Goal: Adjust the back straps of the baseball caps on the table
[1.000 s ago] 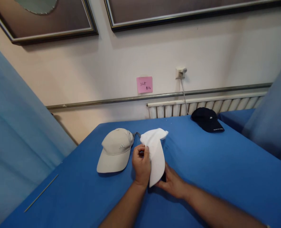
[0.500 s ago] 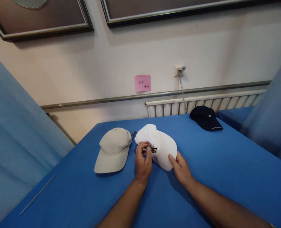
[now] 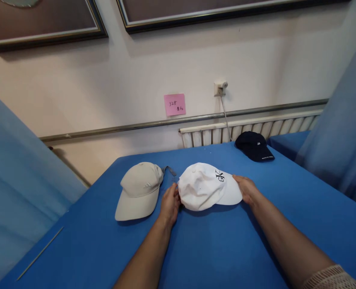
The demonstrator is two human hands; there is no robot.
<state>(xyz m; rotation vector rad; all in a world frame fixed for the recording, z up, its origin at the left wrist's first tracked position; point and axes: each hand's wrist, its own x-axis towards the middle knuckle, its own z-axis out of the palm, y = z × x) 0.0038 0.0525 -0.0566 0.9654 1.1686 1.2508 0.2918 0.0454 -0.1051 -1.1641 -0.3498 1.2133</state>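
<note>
A white baseball cap [image 3: 200, 188] with a black CK logo sits crown up, its brim pointing right. My right hand [image 3: 245, 189] pinches the brim near its tip. At the back of the crown, my left hand [image 3: 169, 204] has its fingers curled on the rear edge, where the fingertips are partly hidden. Just left of that hand lies a beige cap [image 3: 139, 190], brim toward me, its grey strap [image 3: 170, 170] sticking out at the back.
A dark navy cap [image 3: 254, 146] rests at the far right of the blue-covered table [image 3: 208, 249]. One thin stick [image 3: 40, 253] lies at the left edge. Behind are a radiator [image 3: 206, 136], a metal rail [image 3: 130, 128] and a plugged-in cord [image 3: 225, 114]. Blue curtains [image 3: 21, 180] hang on both sides.
The white cap has turned so its crown faces up and its brim points right. My left hand has moved from the logo area to the cap's back edge. My right hand has shifted right with the brim.
</note>
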